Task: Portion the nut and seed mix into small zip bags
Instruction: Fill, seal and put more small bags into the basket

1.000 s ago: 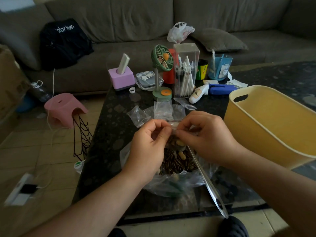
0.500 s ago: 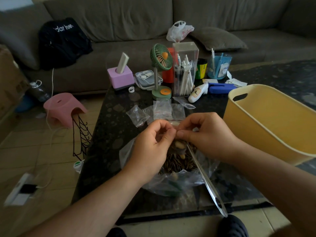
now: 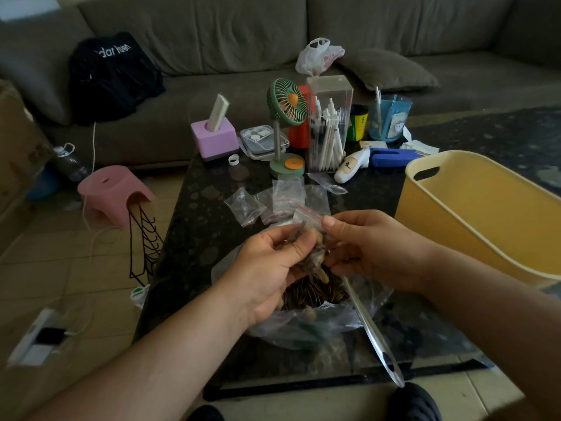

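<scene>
Both hands (image 3: 321, 253) pinch a filled zip bag (image 3: 315, 235); palms face inward.

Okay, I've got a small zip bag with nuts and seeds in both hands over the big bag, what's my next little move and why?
Probably press the zip strip closed. The small zip bag, held between your left hand and right hand, already shows mix inside, and its red-lined top looks open. Keep it over the big bag so anything that spills falls back in.

A home living room: grey sofa (image 3: 243, 41) behind a cluttered coffee table (image 3: 200, 226).
</scene>
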### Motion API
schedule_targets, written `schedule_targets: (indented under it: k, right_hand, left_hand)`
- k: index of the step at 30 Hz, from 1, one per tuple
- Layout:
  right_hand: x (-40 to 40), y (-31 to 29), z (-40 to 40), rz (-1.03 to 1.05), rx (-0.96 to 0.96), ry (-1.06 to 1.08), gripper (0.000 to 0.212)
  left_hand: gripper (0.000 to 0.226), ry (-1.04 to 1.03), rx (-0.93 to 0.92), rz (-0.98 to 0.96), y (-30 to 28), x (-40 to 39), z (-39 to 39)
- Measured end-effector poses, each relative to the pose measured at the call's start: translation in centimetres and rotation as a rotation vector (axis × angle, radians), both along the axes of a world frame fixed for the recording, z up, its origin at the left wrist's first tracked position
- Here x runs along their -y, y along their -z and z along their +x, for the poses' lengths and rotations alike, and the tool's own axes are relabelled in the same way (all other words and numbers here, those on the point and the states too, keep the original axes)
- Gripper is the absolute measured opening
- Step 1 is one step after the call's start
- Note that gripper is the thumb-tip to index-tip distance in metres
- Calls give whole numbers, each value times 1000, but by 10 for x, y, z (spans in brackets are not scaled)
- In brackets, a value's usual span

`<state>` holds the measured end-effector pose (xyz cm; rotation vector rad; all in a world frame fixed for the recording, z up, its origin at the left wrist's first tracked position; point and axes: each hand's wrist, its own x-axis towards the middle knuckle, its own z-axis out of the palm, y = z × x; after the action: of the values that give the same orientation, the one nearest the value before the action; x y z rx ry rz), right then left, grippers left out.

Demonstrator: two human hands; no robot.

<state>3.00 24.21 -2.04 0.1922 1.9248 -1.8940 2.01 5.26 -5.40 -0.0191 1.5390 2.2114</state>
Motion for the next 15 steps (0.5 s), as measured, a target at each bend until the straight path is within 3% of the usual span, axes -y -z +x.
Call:
schedule_targets:
  k: [6,11,15]
  right_hand:
    - [5,5,-1,63,-108,57,22]
    - [7,2,0,29,-104,38,34]
    - [6,1,2,-80,-36,24,21]
  left_hand:
    - [21,10,6,-49,-3,0,4]
    - [46,-18,-47,-16,-5,-2,7]
    - [29,-76,-65,-64,-5,-4,5]
